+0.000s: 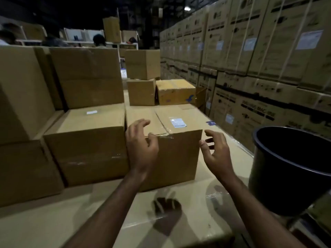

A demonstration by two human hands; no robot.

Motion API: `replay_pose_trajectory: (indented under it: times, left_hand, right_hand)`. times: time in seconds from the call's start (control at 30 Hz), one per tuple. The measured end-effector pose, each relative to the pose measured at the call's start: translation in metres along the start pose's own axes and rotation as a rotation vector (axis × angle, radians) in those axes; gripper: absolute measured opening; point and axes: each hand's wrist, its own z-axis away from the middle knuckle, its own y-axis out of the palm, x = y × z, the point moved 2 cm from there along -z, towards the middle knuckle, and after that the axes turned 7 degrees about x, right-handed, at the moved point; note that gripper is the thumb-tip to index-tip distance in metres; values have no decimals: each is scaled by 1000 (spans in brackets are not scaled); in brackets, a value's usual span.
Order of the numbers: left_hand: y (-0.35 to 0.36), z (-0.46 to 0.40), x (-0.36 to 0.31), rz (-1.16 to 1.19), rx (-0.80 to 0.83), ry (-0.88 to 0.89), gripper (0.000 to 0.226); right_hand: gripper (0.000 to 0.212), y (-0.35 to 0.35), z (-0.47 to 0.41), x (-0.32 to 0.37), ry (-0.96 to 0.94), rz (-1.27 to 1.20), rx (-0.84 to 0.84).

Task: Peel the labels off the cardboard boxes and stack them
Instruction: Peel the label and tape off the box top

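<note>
Cardboard fills our view: the box (172, 151) we want sits between our hands, its label (177, 122) on the top face just beyond our fingertips. Our left hand (141, 149) hovers at the near top edge, fingers loosely curled and holding nothing; our right hand (215, 152) hangs spread beside the right corner, also empty. We judge both are set to steady or turn the box before peeling. A dark bin (293, 169) waits right of our right hand, likely for peeled labels. Another box (86, 142) stands left, touching ours.
</note>
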Motion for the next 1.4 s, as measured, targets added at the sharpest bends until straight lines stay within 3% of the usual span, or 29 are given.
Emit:
replay_pose_trajectory:
  times: [0.13,0.27,0.4,0.47,0.63,0.83,0.97,1.07,1.13,1.3,1.4]
  left_hand:
    - [-18,15,39,91,-104,-331,35]
    - [-19,16,55,245,-8,-534,41]
    - [-10,14,59,254,148,-638,52]
    - [-6,13,57,250,187,-660,54]
    - [1,10,57,328,231,-690,64]
    - [3,9,59,494,235,-683,69]
    - [-2,7,52,602,177,-637,44]
    - [-3,13,54,644,198,-638,26]
    - [-2,21,52,658,217,-638,28]
    - [-2,50,45,450,262,-523,62]
    - [-5,60,54,403,248,-510,57]
  right_hand:
    - [47,23,-13,-8,248,-245,43]
    - [43,36,-28,-14,410,-340,-48]
    - [50,44,-46,-20,570,-316,-63]
    - [56,45,-56,-26,635,-332,-12]
    - [48,48,-65,-26,739,-429,120]
    - [75,35,-48,-17,711,-340,21]
    - [46,14,-30,-2,596,-321,-106]
    - [41,-1,-8,9,553,-316,-191]
    - [35,-8,9,12,544,-286,-238]
    - [29,-8,54,12,535,-181,-326]
    - [24,-6,75,11,507,-169,-319]
